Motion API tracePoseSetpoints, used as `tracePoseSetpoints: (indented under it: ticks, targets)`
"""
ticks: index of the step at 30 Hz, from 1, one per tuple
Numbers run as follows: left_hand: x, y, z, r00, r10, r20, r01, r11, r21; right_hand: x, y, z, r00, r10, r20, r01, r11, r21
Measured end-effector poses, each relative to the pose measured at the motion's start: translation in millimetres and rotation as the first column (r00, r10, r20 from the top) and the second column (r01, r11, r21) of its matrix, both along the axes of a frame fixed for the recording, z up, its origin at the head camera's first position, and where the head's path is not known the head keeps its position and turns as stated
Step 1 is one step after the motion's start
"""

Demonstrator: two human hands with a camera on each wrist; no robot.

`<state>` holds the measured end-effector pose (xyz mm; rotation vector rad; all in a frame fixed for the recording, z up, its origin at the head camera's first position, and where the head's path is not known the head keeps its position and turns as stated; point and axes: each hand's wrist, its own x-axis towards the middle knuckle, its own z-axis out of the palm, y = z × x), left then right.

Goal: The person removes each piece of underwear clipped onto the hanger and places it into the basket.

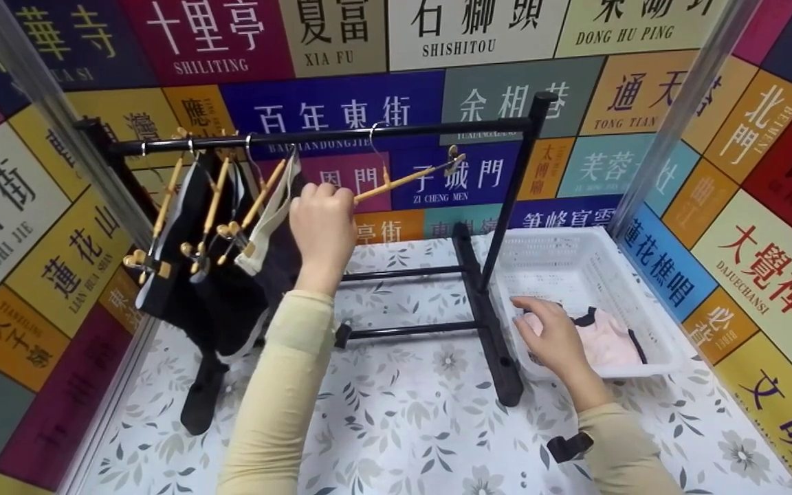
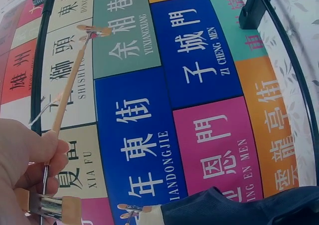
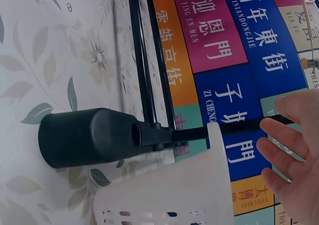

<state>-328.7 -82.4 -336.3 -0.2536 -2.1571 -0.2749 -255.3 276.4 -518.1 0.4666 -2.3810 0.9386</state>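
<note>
Item 1: clip hanger, wooden bar, its hook at the rail of the rack, right of the other hangers. Long axis roughly left to right, slanting, the right end higher in the head view; the clip at that end holds no garment.

Item 2: left hand, fingers closed round the left end of the bar.

Item 3: pink garment with dark trim, lying in the white basket, well to the right of the hanger and lower.

Item 4: right hand, fingers parted, apparently grasping nothing, over the basket's left side. Ruling relation, as judged: garment just right of this hand, the nearer of the two; hanger to its far left.

Item 5: black rack, left of the basket; dark clothes hang at its left.

Item 6: worktop, leaf-patterned, beneath all.
</note>
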Motion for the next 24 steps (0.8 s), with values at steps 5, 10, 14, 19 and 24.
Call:
tracePoseSetpoints:
  ticks: [5,10,14,19,24]
  targets:
    - [2.4,-0.3,-2.6,1.000,-0.009,0.001,0.009,1.000,-0.011,-2.9,-11,2.8,1.000,0.026,-0.002,-0.026,1.000,0.014]
    - [4.3,-1.1,-4.8,0.999,-0.025,0.030,0.026,0.999,-0.019,-5.6,-25,6.3,0.999,0.053,-0.004,-0.053,0.998,0.032]
    - [5.6,-1.4,-5.5,0.999,-0.036,0.041,0.036,0.999,-0.017,-7.5,-36,9.0,0.997,0.076,-0.019,-0.076,0.996,0.045]
    - [7.7,-2.5,-3.9,0.997,-0.055,0.057,0.054,0.999,0.002,-9.7,-46,11.8,0.993,0.106,-0.052,-0.104,0.994,0.044]
    - [11.7,-4.6,-0.1,0.987,-0.091,0.130,0.085,0.995,0.047,-11.5,-53,13.3,0.990,0.129,-0.057,-0.126,0.991,0.048]
